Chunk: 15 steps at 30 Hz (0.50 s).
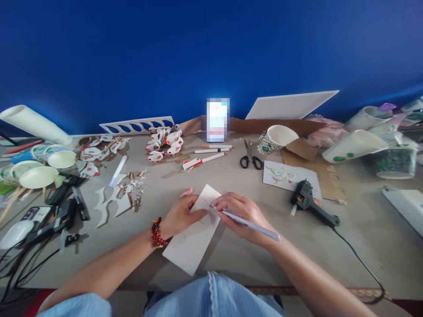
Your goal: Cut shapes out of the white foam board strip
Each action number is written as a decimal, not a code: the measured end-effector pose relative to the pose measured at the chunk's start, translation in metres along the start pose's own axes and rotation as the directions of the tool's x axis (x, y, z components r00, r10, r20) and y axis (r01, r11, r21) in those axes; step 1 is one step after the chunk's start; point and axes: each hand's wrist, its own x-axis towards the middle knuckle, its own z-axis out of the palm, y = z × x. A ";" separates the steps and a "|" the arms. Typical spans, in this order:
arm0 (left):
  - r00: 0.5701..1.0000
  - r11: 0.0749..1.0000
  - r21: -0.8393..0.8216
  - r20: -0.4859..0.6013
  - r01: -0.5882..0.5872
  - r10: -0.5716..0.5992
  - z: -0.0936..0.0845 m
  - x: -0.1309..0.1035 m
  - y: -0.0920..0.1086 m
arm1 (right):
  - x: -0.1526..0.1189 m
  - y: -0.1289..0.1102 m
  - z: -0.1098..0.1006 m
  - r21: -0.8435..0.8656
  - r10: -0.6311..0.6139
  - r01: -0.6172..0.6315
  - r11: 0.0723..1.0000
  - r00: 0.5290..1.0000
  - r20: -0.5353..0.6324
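A white rectangular board lies slanted on the grey table in front of me, with a few thin dark lines near its upper part. My left hand rests on its left side, thumb stretched across the surface and fingers apart, a red bead bracelet at the wrist. In my right hand is a pale lilac pen, its tip touching the board near a curved line. The fingers of that hand are closed round the pen.
Black scissors, a sketched card and a glue gun lie to the right. White bird cutouts and pens sit behind the board. Scraps and paper cups are left; a lit phone stands at the back.
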 end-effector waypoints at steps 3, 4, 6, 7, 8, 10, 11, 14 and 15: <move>1.000 1.000 -0.011 -0.007 -0.008 0.008 0.002 0.000 -0.001 | 0.001 0.000 0.003 -0.025 -0.014 0.014 1.000 1.000 0.007; 1.000 1.000 -0.014 -0.007 -0.010 0.010 0.002 0.000 -0.001 | 0.001 0.000 0.004 -0.034 -0.020 0.020 0.999 1.000 0.009; 1.000 1.000 -0.011 -0.009 -0.009 0.009 0.002 0.000 -0.002 | 0.001 0.000 0.005 -0.051 -0.027 0.027 0.998 1.000 0.012; 1.000 1.000 -0.007 -0.010 -0.007 0.007 0.002 0.000 -0.002 | 0.001 -0.001 0.005 -0.056 -0.028 0.029 0.998 1.000 0.013; 1.000 1.000 -0.003 -0.009 -0.003 0.003 0.002 -0.001 -0.001 | 0.001 -0.001 0.005 -0.059 -0.028 0.029 0.998 1.000 0.014; 1.000 1.000 0.001 -0.006 0.003 -0.003 0.001 -0.001 -0.001 | 0.001 -0.002 0.002 -0.044 -0.022 0.022 0.999 1.000 0.013; 1.000 1.000 0.003 -0.005 0.003 -0.003 0.001 -0.001 -0.001 | 0.001 -0.003 -0.001 -0.026 -0.014 0.014 1.000 1.000 0.009; 1.000 1.000 0.016 -0.003 -0.010 0.010 -0.001 0.000 -0.002 | 0.001 -0.004 -0.011 0.064 0.023 -0.022 0.998 1.000 -0.017; 1.000 1.000 0.020 0.000 -0.012 0.012 -0.001 0.000 -0.002 | 0.001 -0.005 -0.014 0.094 0.033 -0.030 0.995 0.999 -0.030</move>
